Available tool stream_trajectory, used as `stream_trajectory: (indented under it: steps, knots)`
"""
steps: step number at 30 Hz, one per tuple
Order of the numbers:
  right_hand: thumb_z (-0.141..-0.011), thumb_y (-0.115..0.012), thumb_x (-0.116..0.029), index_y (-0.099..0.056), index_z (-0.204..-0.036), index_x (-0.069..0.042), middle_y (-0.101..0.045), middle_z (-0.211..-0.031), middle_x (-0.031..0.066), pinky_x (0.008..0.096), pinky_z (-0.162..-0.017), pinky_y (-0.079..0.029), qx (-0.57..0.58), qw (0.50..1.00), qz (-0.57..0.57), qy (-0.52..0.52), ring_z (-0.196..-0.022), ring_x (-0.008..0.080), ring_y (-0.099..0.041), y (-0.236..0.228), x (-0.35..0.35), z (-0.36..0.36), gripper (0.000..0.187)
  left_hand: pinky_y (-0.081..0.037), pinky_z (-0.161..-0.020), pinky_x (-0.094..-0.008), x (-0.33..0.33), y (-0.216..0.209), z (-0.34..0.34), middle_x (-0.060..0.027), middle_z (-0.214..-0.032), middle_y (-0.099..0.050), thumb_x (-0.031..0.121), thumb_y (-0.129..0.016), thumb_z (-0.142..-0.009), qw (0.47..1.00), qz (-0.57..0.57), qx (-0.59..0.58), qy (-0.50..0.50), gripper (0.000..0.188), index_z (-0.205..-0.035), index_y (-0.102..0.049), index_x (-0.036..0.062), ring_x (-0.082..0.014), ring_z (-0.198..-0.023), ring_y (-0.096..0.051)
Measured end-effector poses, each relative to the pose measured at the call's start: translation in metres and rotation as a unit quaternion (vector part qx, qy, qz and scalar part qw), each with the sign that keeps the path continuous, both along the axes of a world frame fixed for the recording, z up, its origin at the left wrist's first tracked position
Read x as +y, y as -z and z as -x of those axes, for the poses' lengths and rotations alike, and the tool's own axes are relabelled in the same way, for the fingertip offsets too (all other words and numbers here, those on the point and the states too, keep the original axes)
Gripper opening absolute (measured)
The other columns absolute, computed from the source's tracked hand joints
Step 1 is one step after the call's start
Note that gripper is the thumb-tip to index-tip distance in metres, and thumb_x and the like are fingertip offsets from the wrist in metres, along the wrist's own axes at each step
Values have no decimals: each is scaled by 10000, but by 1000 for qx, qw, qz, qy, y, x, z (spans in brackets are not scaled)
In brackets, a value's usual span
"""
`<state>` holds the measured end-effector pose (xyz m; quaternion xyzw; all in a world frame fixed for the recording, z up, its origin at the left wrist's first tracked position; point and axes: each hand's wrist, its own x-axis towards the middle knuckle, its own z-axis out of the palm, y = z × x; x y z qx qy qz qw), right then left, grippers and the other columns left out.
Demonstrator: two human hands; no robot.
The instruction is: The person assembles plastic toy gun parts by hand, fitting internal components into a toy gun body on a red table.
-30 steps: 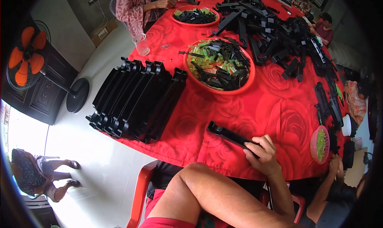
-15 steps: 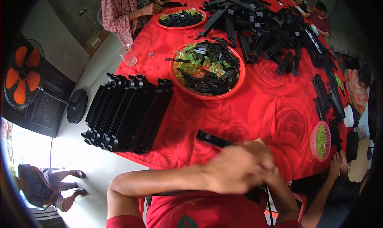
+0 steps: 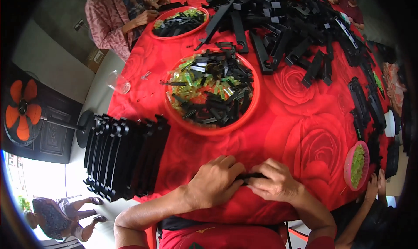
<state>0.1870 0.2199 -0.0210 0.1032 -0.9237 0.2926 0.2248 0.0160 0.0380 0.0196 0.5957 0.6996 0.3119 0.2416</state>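
Both hands meet over the near edge of the red flowered tablecloth. A dark black plastic piece (image 3: 253, 176) shows in the gap between them, most of it hidden by fingers. My left hand (image 3: 214, 181) is closed, its curled fingertips at the left end of that piece. My right hand (image 3: 275, 180) grips the other end, thumb below and fingers over it. Ahead of them stands a round red basin (image 3: 257, 98) heaped with small black parts and clear yellow-green pieces. To the left, a row of long black plastic bars (image 3: 124, 157) is stacked side by side.
A large heap of black bars (image 3: 278, 27) covers the far table. Farther left are a second red basin (image 3: 178, 33) and a clear cup (image 3: 118, 82). A pink basket (image 3: 357, 166) of green pieces sits right, near another person's hands (image 3: 375, 183). A fan (image 3: 22, 107) stands left.
My hands, earlier crossed and blurred over a black bar, are now side by side with the dark piece between them. The view has shifted, so the basin and stack appear lower and more left.
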Motion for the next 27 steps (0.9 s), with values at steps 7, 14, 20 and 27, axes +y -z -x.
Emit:
stream_trajectory:
  steps: [7,14,20,27]
  knots:
    - [-787,-841,-102,-789,-976,-127,-687,-1041,39,311,-689,-552,-17,999,34,-4,-823,199,-623,-1,3,5,197,-557,-732,-487,10,-3,6,-130,-927,-625,135,-761,-862,996,85,-29,-24,220,-1045,-659,71,-362,-880,-650]
    - [-835,-803,-136,-807,-1032,-126,-686,-1095,48,294,-682,-535,-24,999,21,-5,-845,162,-630,4,6,5,198,-560,-723,-479,16,-5,17,-116,-920,-618,86,-769,-819,990,107,-94,-7,254,-1046,-659,73,-351,-885,-650]
    - [-861,-777,-148,-802,-1037,-124,-693,-1102,51,287,-674,-528,-39,999,14,-8,-849,152,-630,3,7,1,179,-558,-714,-466,20,-5,13,-110,-918,-612,66,-778,-789,988,118,-98,-19,280,-1043,-660,74,-345,-864,-648]
    - [-861,-759,-173,-801,-1041,-123,-715,-1099,66,288,-656,-519,-63,998,12,-22,-862,162,-631,0,10,-1,191,-557,-705,-453,20,-5,8,-100,-903,-605,64,-784,-764,988,125,-85,-42,288,-1025,-662,79,-332,-847,-647]
